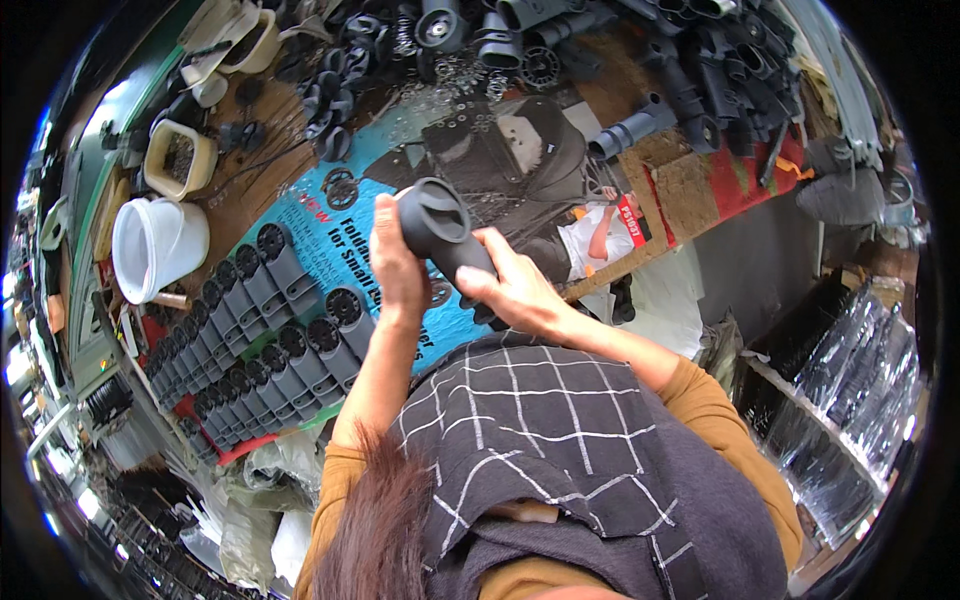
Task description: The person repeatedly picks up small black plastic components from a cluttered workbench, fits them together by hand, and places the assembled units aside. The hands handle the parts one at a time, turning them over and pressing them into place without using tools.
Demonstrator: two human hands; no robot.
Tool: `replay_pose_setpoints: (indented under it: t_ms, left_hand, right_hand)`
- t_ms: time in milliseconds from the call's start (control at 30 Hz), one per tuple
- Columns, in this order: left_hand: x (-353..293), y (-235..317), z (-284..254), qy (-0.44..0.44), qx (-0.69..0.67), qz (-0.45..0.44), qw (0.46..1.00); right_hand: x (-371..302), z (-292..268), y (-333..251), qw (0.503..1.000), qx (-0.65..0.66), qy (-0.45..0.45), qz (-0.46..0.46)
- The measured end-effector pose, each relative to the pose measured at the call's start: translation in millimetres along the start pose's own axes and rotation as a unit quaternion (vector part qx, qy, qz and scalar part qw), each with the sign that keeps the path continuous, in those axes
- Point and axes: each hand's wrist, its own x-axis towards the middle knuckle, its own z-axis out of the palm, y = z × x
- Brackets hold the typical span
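Note:
A dark grey plastic tube-shaped part (440, 232) with a round open end is held up over the bench between both hands. My left hand (392, 262) grips its left side near the round end. My right hand (512, 290) wraps the narrower lower end. Below and left of the hands, several matching grey parts with round wheel-like ends (262, 330) lie in neat rows on a blue printed cardboard sheet (345, 215).
A heap of loose black plastic parts (640, 60) covers the far side of the bench. A white bucket (155, 245) and a beige tub (178, 160) stand at the left. Bundles wrapped in clear plastic (850, 390) lie at the right. Small metal washers (455, 85) are scattered near the top.

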Motion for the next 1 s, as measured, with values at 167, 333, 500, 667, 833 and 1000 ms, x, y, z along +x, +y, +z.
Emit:
replay_pose_setpoints:
  t_ms: [167, 333, 500, 667, 833, 1000]
  left_hand:
    - [-8.1, -7.6, 1.7, -0.115, -0.006, -0.038, 0.993]
    - [-10.3, -17.4, 20.9, -0.107, 0.056, 0.072, 0.990]
    - [4.5, -21.8, 30.7, -0.087, -0.081, -0.012, 0.993]
    - [14.5, -28.3, 36.6, -0.066, -0.156, -0.188, 0.967]
    - [10.3, -42.2, 22.6, -0.135, -0.011, -0.185, 0.973]
    - [12.9, -49.0, -6.5, -0.087, 0.135, -0.127, 0.979]
  right_hand:
    - [29.5, -16.9, 6.1, 0.909, -0.261, 0.145, -0.292]
    - [23.3, -16.6, 14.2, 0.936, -0.174, 0.178, -0.249]
    - [-3.1, -17.2, 16.4, 0.976, -0.149, 0.139, -0.081]
    - [-21.6, -5.2, 32.7, 0.979, -0.123, 0.135, -0.092]
    - [-26.3, -47.2, 69.2, 0.916, -0.308, 0.241, -0.090]
    - [-13.3, -119.8, 118.4, 0.872, -0.403, 0.265, 0.085]
